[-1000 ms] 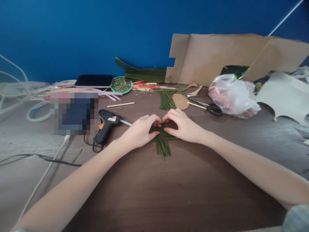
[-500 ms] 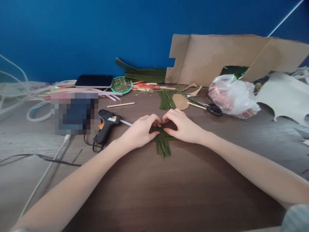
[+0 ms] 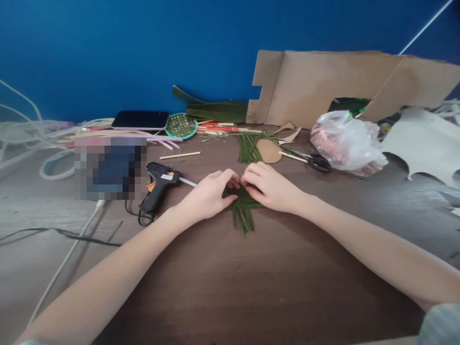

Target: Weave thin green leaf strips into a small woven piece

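Note:
Green leaf strips (image 3: 243, 218) lie crossed in a woven piece on the brown table, their loose ends pointing toward me. My left hand (image 3: 214, 194) is curled on the left side of the piece, thumb and fingers pinching the strips. From the right, my right hand (image 3: 270, 188) bends over the same strips with its fingers drawn together. Both sets of fingertips nearly meet at the far edge of the weave. My hands cover much of the piece, so the exact strip each one pinches is hidden.
A black glue gun (image 3: 158, 189) lies left of my hands. Behind them are a bundle of cut strips (image 3: 249, 147), a cardboard disc (image 3: 269, 151), scissors (image 3: 319, 163) and a pin dish (image 3: 181, 125). A plastic bag (image 3: 348, 143) and a cardboard sheet (image 3: 309, 86) stand back right.
My right hand's fingers have shifted slightly and closed over the strips, narrowing the gap by the thumb. My left hand stays in nearly the same place.

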Motion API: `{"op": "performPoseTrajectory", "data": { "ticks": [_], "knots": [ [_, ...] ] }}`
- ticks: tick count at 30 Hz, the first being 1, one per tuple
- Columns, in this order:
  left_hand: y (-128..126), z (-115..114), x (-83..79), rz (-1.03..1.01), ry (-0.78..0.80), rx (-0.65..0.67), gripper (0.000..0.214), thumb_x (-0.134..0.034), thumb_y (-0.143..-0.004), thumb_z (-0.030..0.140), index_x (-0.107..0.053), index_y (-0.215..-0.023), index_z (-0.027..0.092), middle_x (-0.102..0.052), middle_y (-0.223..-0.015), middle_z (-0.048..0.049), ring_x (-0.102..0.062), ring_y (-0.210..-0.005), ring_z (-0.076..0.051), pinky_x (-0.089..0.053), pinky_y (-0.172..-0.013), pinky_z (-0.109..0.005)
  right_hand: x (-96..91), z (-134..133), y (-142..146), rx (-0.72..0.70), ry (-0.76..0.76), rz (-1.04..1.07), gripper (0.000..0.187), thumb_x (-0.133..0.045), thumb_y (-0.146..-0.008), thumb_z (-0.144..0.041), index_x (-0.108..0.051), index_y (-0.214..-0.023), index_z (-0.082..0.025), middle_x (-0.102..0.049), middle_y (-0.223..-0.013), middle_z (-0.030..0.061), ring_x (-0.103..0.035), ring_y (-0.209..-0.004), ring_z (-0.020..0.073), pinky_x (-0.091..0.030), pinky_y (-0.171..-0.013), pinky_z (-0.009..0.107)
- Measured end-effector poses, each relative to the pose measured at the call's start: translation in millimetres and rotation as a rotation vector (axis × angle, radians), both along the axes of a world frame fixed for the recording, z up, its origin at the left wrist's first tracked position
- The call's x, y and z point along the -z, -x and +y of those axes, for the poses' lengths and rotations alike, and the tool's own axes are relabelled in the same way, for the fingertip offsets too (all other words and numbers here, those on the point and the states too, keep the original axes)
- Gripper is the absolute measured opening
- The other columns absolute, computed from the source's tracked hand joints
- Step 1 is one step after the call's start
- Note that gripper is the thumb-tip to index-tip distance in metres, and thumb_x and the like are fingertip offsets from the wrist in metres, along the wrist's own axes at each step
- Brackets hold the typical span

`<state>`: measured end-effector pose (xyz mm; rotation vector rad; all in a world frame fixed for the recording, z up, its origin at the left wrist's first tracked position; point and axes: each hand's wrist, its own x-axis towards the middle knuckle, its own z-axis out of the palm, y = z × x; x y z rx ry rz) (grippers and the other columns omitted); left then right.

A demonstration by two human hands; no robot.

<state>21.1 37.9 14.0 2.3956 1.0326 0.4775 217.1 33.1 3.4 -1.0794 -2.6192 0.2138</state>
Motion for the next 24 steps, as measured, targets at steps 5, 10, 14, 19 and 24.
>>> {"op": "performPoseTrajectory", "data": {
  "ticks": [5, 10, 14, 19, 24],
  "knots": [
    [0.5, 0.2, -0.1, -0.011, 0.014, -0.001, 0.025, -0.061, -0.073, 0.009, -0.048, -0.091, 0.020, -0.062, -0.090, -0.0004, -0.058, -0.086, -0.015, -0.047, -0.079, -0.031, 0.4, 0.4, 0.4, 0.002, 0.037, 0.050, 0.009, -0.040, -0.084, -0.014, -0.047, -0.082, -0.019, -0.051, -0.087, 0.0069, -0.044, -0.084, 0.0202, -0.037, -0.077, 0.034],
    [0.2, 0.1, -1.1, -0.006, 0.020, -0.007, 0.025, -0.061, -0.072, 0.008, -0.049, -0.091, 0.019, -0.062, -0.090, -0.0009, -0.058, -0.086, -0.015, -0.047, -0.079, -0.031, -1.8, -1.3, 0.7, 0.066, 0.137, 0.230, 0.009, -0.046, -0.079, -0.011, -0.045, -0.080, -0.020, -0.051, -0.084, 0.0046, -0.046, -0.083, 0.0183, -0.039, -0.076, 0.032],
    [0.5, 0.0, -0.1, -0.015, 0.021, -0.005, 0.027, -0.062, -0.072, 0.008, -0.049, -0.093, 0.019, -0.062, -0.091, -0.0008, -0.058, -0.086, -0.015, -0.047, -0.080, -0.030, -2.1, -2.9, 1.9, 0.123, 0.185, 0.260, 0.008, -0.051, -0.077, -0.012, -0.047, -0.076, -0.019, -0.049, -0.078, 0.0024, -0.046, -0.078, 0.0167, -0.039, -0.072, 0.030],
    [0.9, 0.2, 0.8, -0.009, 0.007, -0.002, 0.028, -0.062, -0.073, 0.008, -0.048, -0.094, 0.019, -0.062, -0.090, -0.0009, -0.058, -0.086, -0.015, -0.047, -0.079, -0.030, 0.7, -3.1, 3.9, 0.177, 0.183, 0.267, 0.008, -0.056, -0.076, -0.015, -0.049, -0.075, -0.019, -0.050, -0.078, 0.0021, -0.047, -0.079, 0.0168, -0.038, -0.073, 0.031],
    [0.9, 0.8, 0.8, -0.008, -0.003, 0.008, 0.027, -0.062, -0.073, 0.008, -0.048, -0.094, 0.019, -0.062, -0.090, -0.0010, -0.058, -0.086, -0.015, -0.047, -0.079, -0.030, 0.5, -5.0, 5.7, 0.233, 0.208, 0.267, 0.008, -0.058, -0.075, -0.017, -0.051, -0.079, -0.019, -0.051, -0.080, 0.0028, -0.048, -0.081, 0.0179, -0.039, -0.073, 0.032]
  ]
}}
